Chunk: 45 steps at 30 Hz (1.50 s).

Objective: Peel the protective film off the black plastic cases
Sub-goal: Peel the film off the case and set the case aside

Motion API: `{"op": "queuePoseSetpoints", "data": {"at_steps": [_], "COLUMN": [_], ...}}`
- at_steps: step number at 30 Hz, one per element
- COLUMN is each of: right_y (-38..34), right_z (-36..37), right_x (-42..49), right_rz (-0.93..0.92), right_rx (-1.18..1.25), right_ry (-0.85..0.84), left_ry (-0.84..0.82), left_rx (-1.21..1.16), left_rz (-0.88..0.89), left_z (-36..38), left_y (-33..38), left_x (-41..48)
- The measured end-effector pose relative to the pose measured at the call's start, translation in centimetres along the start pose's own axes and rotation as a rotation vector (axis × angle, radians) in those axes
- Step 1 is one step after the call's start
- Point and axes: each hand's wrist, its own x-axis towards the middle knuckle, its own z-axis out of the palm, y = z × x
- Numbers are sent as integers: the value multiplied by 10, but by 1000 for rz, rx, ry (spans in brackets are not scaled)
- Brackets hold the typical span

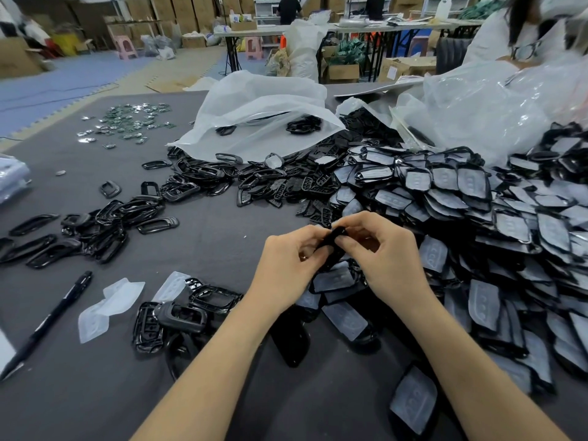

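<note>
A: What's in the grip?
B: Left hand (286,262) and right hand (381,253) both pinch one black case (334,237), fingers curled.
A: Where?
B: At the left edge of the heap of filmed cases (477,202); peeled films (122,294) lie farther left of it, on the bench (222,221).

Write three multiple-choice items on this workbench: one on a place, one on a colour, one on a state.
1. Where does the pen lie?
A. on the table, far left
B. on the floor
C. in a pocket

2. What colour is the table's cover?
A. grey
B. green
C. red

3. What are the left hand and right hand doing?
A. lying flat
B. both pinching one black case
C. hanging idle

Answers:
1 A: the pen rests on the cover near the left edge.
2 A: the bare cover looks grey.
3 B: fingers of both hands close on the case.
</note>
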Motion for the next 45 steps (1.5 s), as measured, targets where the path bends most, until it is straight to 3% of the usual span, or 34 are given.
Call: {"op": "queuePoseSetpoints", "data": {"at_steps": [5, 9, 12, 16, 19, 22, 29, 34, 37, 39, 42, 45], "right_y": [-3, -26, -63, -95, -93, -86, -81, -78, -79, -85, -89, -68], "right_z": [6, 18, 58, 138, 171, 186, 184, 183, 180, 170, 141, 92], "right_x": [-4, -6, 0, 24, 38, 36, 31, 31, 32, 33, 31, 35], "right_rz": [-149, -390, -531, -368, -331, -287, -309, -258, -282, -239, 73, 323], "right_rx": [-115, -275, -277, -671, -675, -683, -620, -494, -446, -208, 275, 663], "right_ry": [94, 157, 14, -532, -775, -789, -749, -819, -717, -518, -201, -50], "left_ry": [170, 346, 376, 409, 409, 391, 343, 357, 361, 358, 300, 265], "left_rx": [-94, -345, -446, -767, -876, -898, -656, -651, -625, -611, -571, -508], "left_rz": [-68, -244, -317, -369, -349, -359, -292, -311, -306, -313, -374, -369], "left_z": [-1, -9, -12, -7, -6, -8, -2, -1, 0, -1, -3, -6], "left_y": [-4, -15, -20, -16, -15, -17, -22, -24, -22, -20, -21, -24], "left_x": [5, 12, 15, 18, 16, 16, 14, 14, 14, 16, 18, 17]}}
